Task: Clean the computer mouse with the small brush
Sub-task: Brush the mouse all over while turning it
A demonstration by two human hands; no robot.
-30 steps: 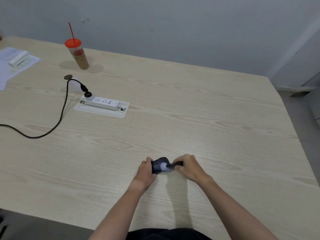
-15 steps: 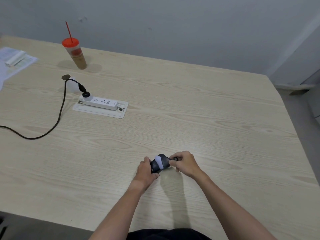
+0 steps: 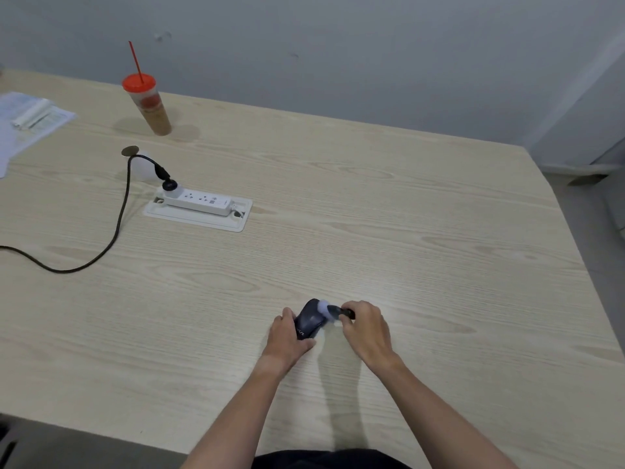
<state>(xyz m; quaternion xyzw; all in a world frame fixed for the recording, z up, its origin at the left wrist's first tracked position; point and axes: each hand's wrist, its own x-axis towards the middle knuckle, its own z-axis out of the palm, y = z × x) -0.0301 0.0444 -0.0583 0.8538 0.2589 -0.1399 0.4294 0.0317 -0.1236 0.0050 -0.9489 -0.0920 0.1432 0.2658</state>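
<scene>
A dark computer mouse (image 3: 309,320) lies on the light wooden table near its front middle. My left hand (image 3: 286,336) grips the mouse from its left and near side. My right hand (image 3: 367,328) holds a small brush (image 3: 333,309) with a black handle and a pale bristle tip. The bristles rest on the far right end of the mouse. Part of the handle is hidden inside my fingers.
A white power strip (image 3: 199,201) sits in a recessed tray at the left, with a black cable (image 3: 115,231) trailing to the left edge. A cup with a red lid and straw (image 3: 148,106) stands at the back left. Papers (image 3: 27,120) lie at the far left.
The brush tip has shifted across the mouse toward its far end, and the mouse has turned slightly in my left hand. Both hands stay on their objects.
</scene>
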